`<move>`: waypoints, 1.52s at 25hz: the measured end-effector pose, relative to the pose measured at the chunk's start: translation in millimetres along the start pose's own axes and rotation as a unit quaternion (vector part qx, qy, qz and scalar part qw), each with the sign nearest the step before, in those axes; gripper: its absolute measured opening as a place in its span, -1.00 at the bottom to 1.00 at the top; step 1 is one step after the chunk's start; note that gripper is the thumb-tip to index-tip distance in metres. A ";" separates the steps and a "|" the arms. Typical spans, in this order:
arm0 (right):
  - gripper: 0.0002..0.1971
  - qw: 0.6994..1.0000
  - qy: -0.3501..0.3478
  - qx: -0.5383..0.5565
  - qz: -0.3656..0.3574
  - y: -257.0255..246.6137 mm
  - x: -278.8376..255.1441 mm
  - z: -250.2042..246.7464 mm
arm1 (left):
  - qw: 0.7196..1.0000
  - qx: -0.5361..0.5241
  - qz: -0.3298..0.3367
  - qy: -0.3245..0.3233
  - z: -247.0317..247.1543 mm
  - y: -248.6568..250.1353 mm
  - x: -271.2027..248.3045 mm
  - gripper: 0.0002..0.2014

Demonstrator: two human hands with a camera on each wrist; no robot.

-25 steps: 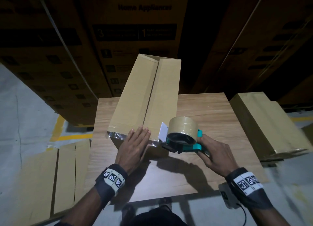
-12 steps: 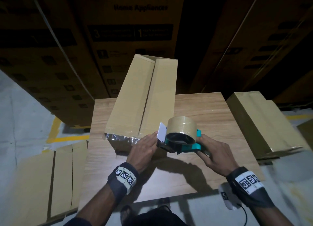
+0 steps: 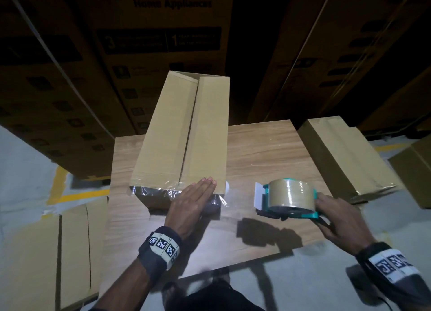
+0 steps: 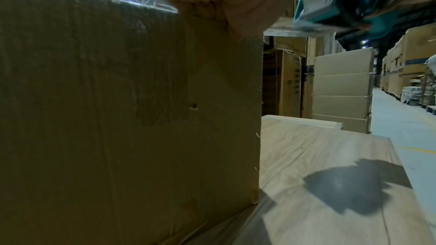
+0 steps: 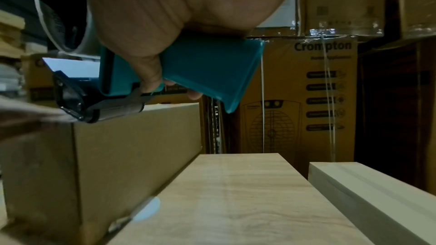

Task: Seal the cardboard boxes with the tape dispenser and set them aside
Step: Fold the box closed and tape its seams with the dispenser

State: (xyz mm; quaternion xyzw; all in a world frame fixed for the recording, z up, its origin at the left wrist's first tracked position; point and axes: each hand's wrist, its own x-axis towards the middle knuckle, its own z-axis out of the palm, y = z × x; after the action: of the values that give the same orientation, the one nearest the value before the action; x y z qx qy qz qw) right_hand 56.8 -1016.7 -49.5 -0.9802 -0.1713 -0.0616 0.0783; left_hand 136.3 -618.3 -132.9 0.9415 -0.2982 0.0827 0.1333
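A long cardboard box (image 3: 182, 133) lies lengthwise on the wooden table (image 3: 263, 152), its two top flaps meeting in a centre seam. Clear tape (image 3: 163, 187) runs across its near edge. My left hand (image 3: 193, 201) lies flat with straight fingers on the near right corner of the box, pressing the tape down. My right hand (image 3: 335, 215) grips the teal handle of the tape dispenser (image 3: 288, 198), held above the table to the right of the box. In the right wrist view my fingers wrap the dispenser handle (image 5: 202, 70), beside the box (image 5: 118, 148).
A second long cardboard box (image 3: 345, 159) lies off the table's right edge. Flattened cardboard (image 3: 58, 252) lies on the floor at the left. Tall stacks of printed appliance cartons (image 3: 163, 42) stand behind the table. Yellow floor lines (image 3: 77, 194) run at the left.
My right hand has drawn the tape dispenser away to the right of the box. My left hand has moved right along the near edge and now lies flat on the right corner.
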 end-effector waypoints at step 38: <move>-0.45 0.820 -0.288 0.190 0.457 -71.8 -1.4 179.4 | 0.977 -0.166 -0.124 0.044 -71.3 -3.5 -12.9 -0.47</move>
State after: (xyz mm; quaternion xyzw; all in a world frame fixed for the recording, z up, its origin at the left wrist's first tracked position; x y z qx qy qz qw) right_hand 47.6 -919.1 -216.1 -0.8850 0.2729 0.2998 0.2292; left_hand 122.5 -587.2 -68.8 0.9313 -0.1825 0.0565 0.3102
